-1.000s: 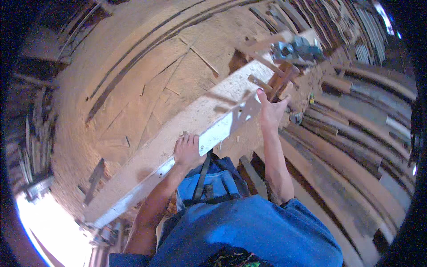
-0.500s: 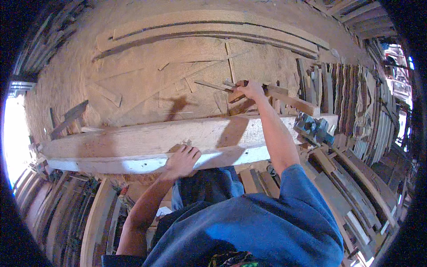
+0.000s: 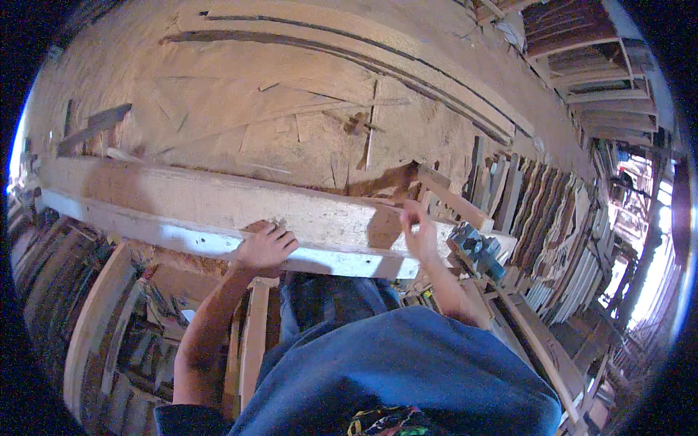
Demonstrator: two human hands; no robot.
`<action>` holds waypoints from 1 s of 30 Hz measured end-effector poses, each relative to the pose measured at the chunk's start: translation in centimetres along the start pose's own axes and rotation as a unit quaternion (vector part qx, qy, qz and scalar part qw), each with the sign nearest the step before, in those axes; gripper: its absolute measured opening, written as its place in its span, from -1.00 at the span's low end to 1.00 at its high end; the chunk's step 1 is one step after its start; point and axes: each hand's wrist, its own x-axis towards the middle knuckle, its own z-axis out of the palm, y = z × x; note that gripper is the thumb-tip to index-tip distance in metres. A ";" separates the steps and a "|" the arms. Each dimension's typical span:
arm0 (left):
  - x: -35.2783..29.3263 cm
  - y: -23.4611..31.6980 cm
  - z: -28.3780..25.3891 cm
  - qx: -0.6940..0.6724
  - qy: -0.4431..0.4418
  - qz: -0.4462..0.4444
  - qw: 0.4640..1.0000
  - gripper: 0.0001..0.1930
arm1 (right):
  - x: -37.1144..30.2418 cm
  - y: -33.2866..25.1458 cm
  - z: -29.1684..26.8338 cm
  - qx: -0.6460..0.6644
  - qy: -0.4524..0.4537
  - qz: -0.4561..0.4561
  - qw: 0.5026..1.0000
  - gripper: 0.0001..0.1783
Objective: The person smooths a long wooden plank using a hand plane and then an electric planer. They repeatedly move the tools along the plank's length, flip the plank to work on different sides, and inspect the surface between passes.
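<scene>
Stretching across the view in front of the person, a long pale wooden beam [image 3: 196,204] runs from the far left to the right, its narrow near side catching patches of bright light. At its right end sits a blue power tool [image 3: 476,251], and just beyond that a short board [image 3: 456,200] slants along the far side. Wavy-edged boards [image 3: 542,200] stack up at the right, while more planks [image 3: 94,330] crowd the lower left. On the sawdust-covered floor [image 3: 240,73] past the beam, dark wood scraps [image 3: 94,129] lie at the left, and a small cross-shaped wooden piece [image 3: 357,123] shows nearer the middle, well apart from both hands. The blue shirt [image 3: 407,356] blocks much of the lower view; its multicoloured print is too cropped and blurred to tell whether it holds lettering. The two hands are apart. The left hand [image 3: 267,248] rests over the beam's near edge, fingers slightly spread across the upper face. The right hand [image 3: 422,234] is by the beam's right part, fingers bent and a gap open between thumb and fingers; whether it touches the wood cannot be told.
</scene>
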 end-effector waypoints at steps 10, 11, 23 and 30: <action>-1.2 4.0 -2.5 -0.044 0.028 -0.153 0.987 -0.41 | -11.1 2.7 -0.8 -0.288 -0.145 -0.257 0.911 0.11; -1.4 5.2 -2.4 -0.042 0.024 -0.190 0.981 -0.39 | -11.0 3.7 -0.6 -0.294 -0.137 -0.272 0.906 0.11; 9.5 27.0 8.0 -0.642 0.595 -0.434 0.211 -0.25 | -10.3 2.8 -4.8 0.034 -0.427 -0.090 0.899 -0.02; 13.9 28.9 9.2 -0.656 0.655 -0.350 0.133 -0.36 | -10.3 3.2 -5.8 -0.039 -0.514 -0.066 0.854 -0.38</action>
